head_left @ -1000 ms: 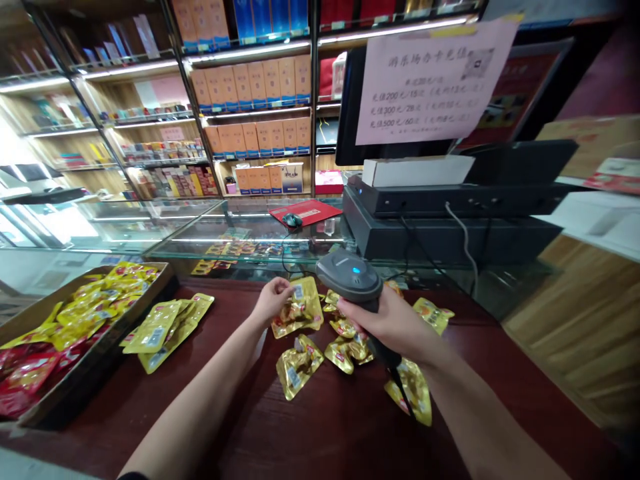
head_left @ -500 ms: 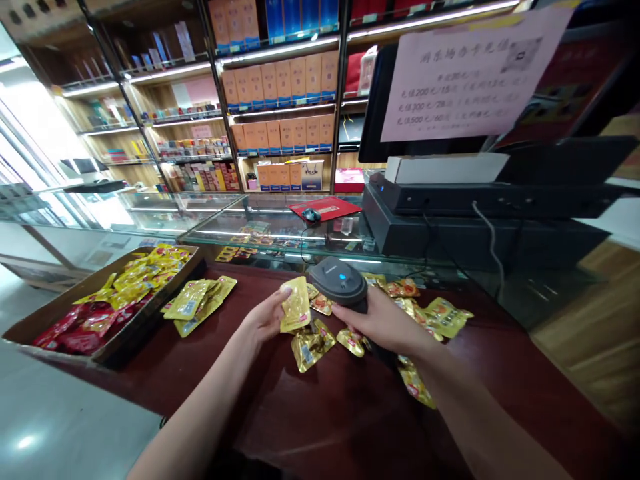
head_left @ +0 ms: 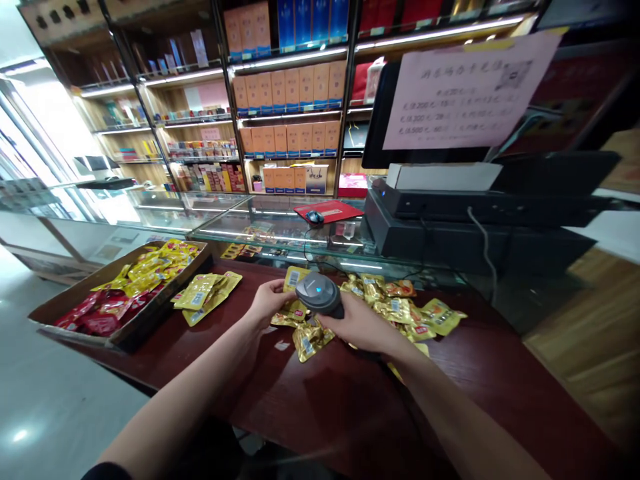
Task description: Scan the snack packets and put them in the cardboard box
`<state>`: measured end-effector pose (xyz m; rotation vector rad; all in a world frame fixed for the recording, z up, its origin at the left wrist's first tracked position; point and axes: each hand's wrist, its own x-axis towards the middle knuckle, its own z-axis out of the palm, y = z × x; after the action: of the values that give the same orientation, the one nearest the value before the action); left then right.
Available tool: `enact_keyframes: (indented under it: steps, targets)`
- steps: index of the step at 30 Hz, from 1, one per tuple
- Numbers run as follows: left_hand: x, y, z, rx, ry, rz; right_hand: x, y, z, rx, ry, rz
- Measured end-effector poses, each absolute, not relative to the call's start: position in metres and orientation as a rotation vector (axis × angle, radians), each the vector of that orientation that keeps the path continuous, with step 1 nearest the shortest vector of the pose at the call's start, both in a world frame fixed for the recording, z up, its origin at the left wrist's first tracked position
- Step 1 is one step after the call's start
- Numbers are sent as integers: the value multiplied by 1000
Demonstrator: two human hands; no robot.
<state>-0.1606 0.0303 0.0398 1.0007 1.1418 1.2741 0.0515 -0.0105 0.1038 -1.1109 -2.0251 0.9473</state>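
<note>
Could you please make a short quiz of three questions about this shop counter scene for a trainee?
1. True or false: the right hand holds the scanner.
2. What does the left hand hold? A) a red pouch B) a yellow pouch C) a mouse
3. Fill in: the cardboard tray on the left of the table holds yellow and ____ pouches.

Key:
1. True; its head points toward the pouch in the left hand.
2. B
3. red
</note>
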Motion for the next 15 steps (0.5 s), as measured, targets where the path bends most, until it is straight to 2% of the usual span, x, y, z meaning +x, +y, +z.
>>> enact_keyframes:
  steps: [11, 15]
  targets:
    - [-154, 36, 57, 1189, 1042, 1198, 56, -6, 102, -1070, -2035, 871]
    - [-153, 36, 58, 1139, 1109, 1230, 54, -10, 111, -1091, -1974, 977]
